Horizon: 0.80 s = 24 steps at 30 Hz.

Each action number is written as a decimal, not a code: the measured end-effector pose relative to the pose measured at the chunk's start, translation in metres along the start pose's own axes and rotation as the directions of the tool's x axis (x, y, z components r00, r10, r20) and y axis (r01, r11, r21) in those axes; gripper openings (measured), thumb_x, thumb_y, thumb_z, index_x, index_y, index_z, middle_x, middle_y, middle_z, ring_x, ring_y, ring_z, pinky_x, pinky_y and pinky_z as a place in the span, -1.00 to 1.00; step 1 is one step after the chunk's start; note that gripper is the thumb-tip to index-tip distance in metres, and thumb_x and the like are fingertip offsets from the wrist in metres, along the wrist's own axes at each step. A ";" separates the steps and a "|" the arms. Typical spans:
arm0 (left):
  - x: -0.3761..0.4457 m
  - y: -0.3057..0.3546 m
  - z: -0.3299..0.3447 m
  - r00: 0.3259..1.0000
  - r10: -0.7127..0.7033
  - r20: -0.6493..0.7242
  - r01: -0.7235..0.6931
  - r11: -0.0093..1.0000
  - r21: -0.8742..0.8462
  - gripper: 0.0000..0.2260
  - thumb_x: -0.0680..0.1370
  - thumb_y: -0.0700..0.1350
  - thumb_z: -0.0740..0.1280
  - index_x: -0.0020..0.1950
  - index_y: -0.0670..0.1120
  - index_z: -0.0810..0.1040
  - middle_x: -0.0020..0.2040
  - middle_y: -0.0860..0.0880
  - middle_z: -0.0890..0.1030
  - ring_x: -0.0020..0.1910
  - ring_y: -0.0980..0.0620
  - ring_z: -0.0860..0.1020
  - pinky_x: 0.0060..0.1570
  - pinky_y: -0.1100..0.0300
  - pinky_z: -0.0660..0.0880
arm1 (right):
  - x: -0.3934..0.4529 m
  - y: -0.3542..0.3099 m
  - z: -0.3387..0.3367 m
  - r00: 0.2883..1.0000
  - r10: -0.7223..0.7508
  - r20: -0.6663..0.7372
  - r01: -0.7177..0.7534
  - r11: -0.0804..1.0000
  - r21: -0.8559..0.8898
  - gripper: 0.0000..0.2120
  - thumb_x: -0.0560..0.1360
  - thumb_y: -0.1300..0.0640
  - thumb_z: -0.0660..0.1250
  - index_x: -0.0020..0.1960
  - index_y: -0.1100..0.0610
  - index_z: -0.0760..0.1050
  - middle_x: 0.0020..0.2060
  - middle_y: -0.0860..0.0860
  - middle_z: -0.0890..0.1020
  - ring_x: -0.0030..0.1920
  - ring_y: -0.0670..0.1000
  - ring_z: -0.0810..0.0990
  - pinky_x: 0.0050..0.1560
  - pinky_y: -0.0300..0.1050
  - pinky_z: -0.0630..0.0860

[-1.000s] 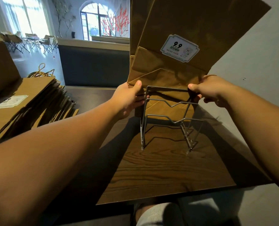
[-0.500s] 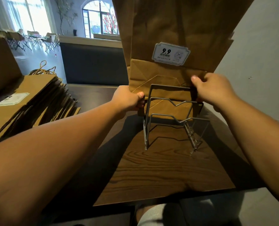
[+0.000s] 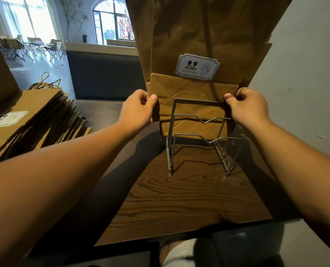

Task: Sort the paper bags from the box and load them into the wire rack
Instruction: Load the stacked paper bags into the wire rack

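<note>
Both hands, L & R, pinch upright paper bags (several) behind wire rack.

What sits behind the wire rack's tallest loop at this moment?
Upright paper bags stand behind the wire rack, the front one bearing a 9.9 label. The left hand and right hand pinch their edges. The front bag hides how many stand behind.

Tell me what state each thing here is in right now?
Brown paper bags with white 9.9 label: upright, folded flat, in the rack's rear slot.
Silver wire rack: standing on the table, front slots empty.
Left hand: pinching the bags' left edge.
Right hand: pinching their right edge.
Stack of brown paper bags: lying flat, fanned.
</note>
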<state>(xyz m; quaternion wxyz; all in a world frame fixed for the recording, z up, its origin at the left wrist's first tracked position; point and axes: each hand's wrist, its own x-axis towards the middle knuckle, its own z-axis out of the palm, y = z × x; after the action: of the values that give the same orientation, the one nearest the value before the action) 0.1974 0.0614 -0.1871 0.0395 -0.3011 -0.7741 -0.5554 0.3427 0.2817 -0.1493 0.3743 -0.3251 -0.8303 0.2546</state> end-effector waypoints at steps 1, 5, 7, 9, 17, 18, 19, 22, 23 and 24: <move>0.001 0.000 0.000 1.000 0.025 -0.005 -0.025 0.999 0.027 -0.81 0.69 0.04 0.21 0.19 -0.04 0.48 0.01 -0.02 0.63 -0.07 0.02 0.66 -0.15 0.15 0.64 | 0.000 -0.001 0.003 0.999 0.014 -0.035 -0.013 1.000 0.023 -0.71 0.58 -0.10 0.34 0.14 0.09 0.62 0.03 0.05 0.66 0.08 0.13 0.60 0.07 -0.02 0.52; -0.001 -0.003 0.007 1.000 0.002 -0.019 -0.002 1.000 -0.016 -0.82 0.71 -0.01 0.16 0.28 0.00 0.42 0.09 0.00 0.59 0.00 0.01 0.65 -0.01 0.00 0.67 | 0.000 -0.007 0.011 0.989 -0.013 -0.149 0.028 0.995 0.094 -0.74 0.60 -0.08 0.32 0.17 0.05 0.60 0.12 0.09 0.62 0.14 0.14 0.57 0.03 -0.12 0.43; 0.000 -0.005 0.009 0.999 0.004 -0.054 -0.008 0.997 -0.071 -0.85 0.70 -0.05 0.18 0.27 0.04 0.39 0.11 0.00 0.59 0.03 -0.02 0.65 0.01 -0.09 0.66 | 0.000 -0.007 0.012 0.979 -0.098 -0.181 0.106 0.994 0.034 -0.78 0.62 -0.09 0.27 0.09 0.03 0.57 0.03 0.07 0.62 0.10 0.19 0.56 -0.04 -0.07 0.42; 0.000 -0.003 0.010 0.997 0.042 -0.071 -0.047 0.997 -0.069 -0.86 0.68 -0.09 0.21 0.22 0.10 0.37 0.09 0.03 0.58 0.05 -0.02 0.63 0.10 -0.12 0.62 | -0.001 -0.007 0.010 0.978 -0.121 -0.173 0.122 0.993 -0.003 -0.77 0.64 -0.09 0.22 0.13 0.03 0.54 0.04 0.07 0.62 0.13 0.21 0.54 0.03 0.05 0.51; 0.002 0.002 0.013 0.998 -0.063 -0.016 0.061 0.992 -0.108 -0.86 0.69 -0.05 0.21 0.15 -0.06 0.52 -0.01 -0.05 0.66 -0.06 0.02 0.67 0.07 -0.07 0.64 | -0.004 -0.004 0.005 0.988 -0.130 -0.084 0.133 0.991 0.021 -0.66 0.65 0.00 0.23 0.32 0.20 0.42 0.02 0.12 0.55 0.02 0.13 0.54 -0.04 -0.12 0.39; 0.001 0.002 0.015 0.997 -0.073 -0.020 0.070 0.993 -0.095 -0.83 0.69 -0.04 0.21 0.11 -0.08 0.55 -0.04 -0.05 0.67 -0.09 0.02 0.67 0.06 -0.05 0.64 | -0.004 -0.007 0.003 0.992 -0.117 -0.046 0.117 0.993 -0.001 -0.62 0.64 -0.01 0.26 0.35 0.20 0.41 0.08 0.13 0.56 0.05 0.12 0.53 -0.01 -0.13 0.39; 0.000 0.004 0.016 0.996 -0.084 -0.029 0.082 0.993 -0.080 -0.79 0.70 -0.03 0.20 0.07 -0.10 0.56 -0.06 -0.07 0.67 -0.10 0.01 0.67 0.07 -0.05 0.64 | -0.002 -0.008 0.001 0.994 -0.105 -0.018 0.104 0.994 -0.045 -0.57 0.63 -0.04 0.28 0.37 0.21 0.40 0.16 0.15 0.56 0.13 0.15 0.54 0.04 -0.11 0.42; 0.001 0.007 0.019 0.991 -0.135 -0.024 0.132 0.986 -0.106 -0.73 0.71 0.01 0.17 0.05 -0.12 0.57 -0.05 -0.12 0.67 -0.08 -0.05 0.68 0.07 -0.09 0.64 | 0.002 -0.010 0.000 0.994 -0.102 0.041 0.108 0.976 -0.189 -0.52 0.64 -0.10 0.24 0.36 0.25 0.45 0.24 0.19 0.57 0.23 0.24 0.53 0.17 0.03 0.48; 0.000 0.008 0.019 0.989 -0.148 -0.010 0.146 0.980 -0.138 -0.73 0.71 0.02 0.16 0.08 -0.10 0.56 -0.03 -0.12 0.67 -0.06 -0.05 0.68 0.06 -0.09 0.64 | 0.002 -0.011 0.001 0.993 -0.110 0.049 0.118 0.971 -0.208 -0.57 0.65 -0.10 0.22 0.27 0.26 0.48 0.16 0.17 0.59 0.13 0.21 0.54 0.07 0.04 0.48; -0.001 0.008 0.019 0.987 -0.160 0.007 0.159 0.971 -0.180 -0.74 0.71 0.03 0.15 0.11 -0.09 0.55 0.01 -0.12 0.67 -0.05 -0.05 0.69 0.04 -0.08 0.65 | 0.003 -0.011 0.000 0.991 -0.118 0.057 0.128 0.968 -0.215 -0.63 0.66 -0.09 0.21 0.15 0.24 0.48 0.05 0.14 0.58 0.02 0.16 0.51 -0.04 0.01 0.42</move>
<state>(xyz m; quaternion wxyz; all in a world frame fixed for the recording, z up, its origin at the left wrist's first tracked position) 0.2074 0.0793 -0.1877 -0.0296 -0.2383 -0.7421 -0.6258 0.3371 0.2767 -0.1410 0.3331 -0.3062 -0.8799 0.1454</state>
